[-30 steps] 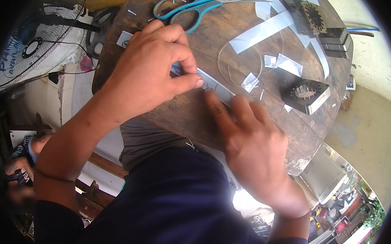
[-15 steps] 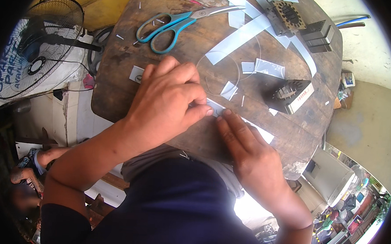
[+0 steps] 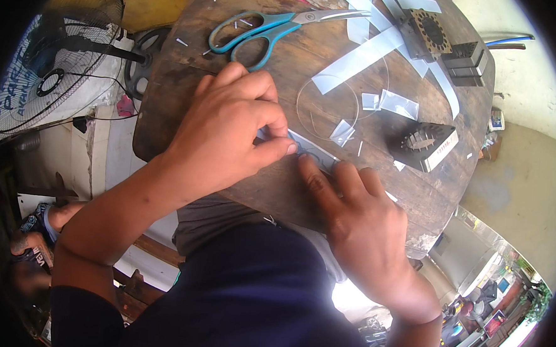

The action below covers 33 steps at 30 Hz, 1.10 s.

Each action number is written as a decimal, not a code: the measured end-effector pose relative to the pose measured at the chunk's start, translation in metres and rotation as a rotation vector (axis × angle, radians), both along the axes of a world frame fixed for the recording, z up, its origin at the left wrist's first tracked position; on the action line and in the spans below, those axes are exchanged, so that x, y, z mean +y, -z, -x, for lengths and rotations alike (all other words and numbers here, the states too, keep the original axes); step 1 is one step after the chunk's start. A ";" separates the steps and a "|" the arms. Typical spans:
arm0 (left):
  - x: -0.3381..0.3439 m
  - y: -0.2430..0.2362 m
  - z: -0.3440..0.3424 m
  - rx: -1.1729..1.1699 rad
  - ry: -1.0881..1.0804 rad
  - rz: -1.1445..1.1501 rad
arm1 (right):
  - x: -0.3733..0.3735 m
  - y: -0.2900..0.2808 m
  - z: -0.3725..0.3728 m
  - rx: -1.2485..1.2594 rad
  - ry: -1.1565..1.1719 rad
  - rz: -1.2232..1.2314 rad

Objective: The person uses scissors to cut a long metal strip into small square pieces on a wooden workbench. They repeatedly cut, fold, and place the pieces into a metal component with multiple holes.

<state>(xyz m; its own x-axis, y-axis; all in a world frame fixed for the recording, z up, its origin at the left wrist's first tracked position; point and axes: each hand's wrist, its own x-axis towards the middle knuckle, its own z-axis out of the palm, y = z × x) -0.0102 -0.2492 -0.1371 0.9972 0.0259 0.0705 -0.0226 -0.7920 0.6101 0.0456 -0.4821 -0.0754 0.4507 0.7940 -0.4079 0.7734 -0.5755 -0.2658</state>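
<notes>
A narrow whitish strip lies along the near part of the wooden table, with thin dark curly lines or strands on its surface. My left hand is over its left end, thumb and forefinger pinched together; whatever sits between them is too small to make out. My right hand rests on the strip, forefinger stretched onto it and the other fingers apart. Both hands cover parts of the strip. Beyond my left hand lie scissors with blue handles, blades parted slightly.
Several pale plastic strips overlap at the far side, near dark metal blocks. Another slotted block stands at right. A thin clear loop and small clear pieces lie mid-table. A fan stands left; a person is lower left.
My right forefinger has shifted left along the strip, closer to my left thumb, and the dark curls show more. The view has shifted slightly; the left hand stays pinched.
</notes>
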 end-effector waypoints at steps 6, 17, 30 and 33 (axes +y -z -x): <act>0.007 0.002 0.002 -0.034 0.013 -0.034 | 0.006 0.015 -0.005 0.026 -0.115 -0.227; 0.036 -0.001 0.008 0.019 -0.030 -0.018 | 0.030 0.009 0.004 -0.024 -0.017 -0.119; 0.040 -0.002 0.009 -0.017 -0.026 -0.029 | 0.036 0.026 0.004 -0.014 -0.111 -0.313; 0.049 -0.003 0.009 -0.010 -0.023 -0.044 | 0.043 0.023 0.007 0.033 -0.020 -0.324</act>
<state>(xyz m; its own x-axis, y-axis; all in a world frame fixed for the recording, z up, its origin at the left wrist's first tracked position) -0.0191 -0.2001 -0.1339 0.9956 0.0454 0.0822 -0.0101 -0.8183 0.5747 0.0386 -0.4387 -0.0986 0.4244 0.8936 -0.1464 0.7718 -0.4415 -0.4577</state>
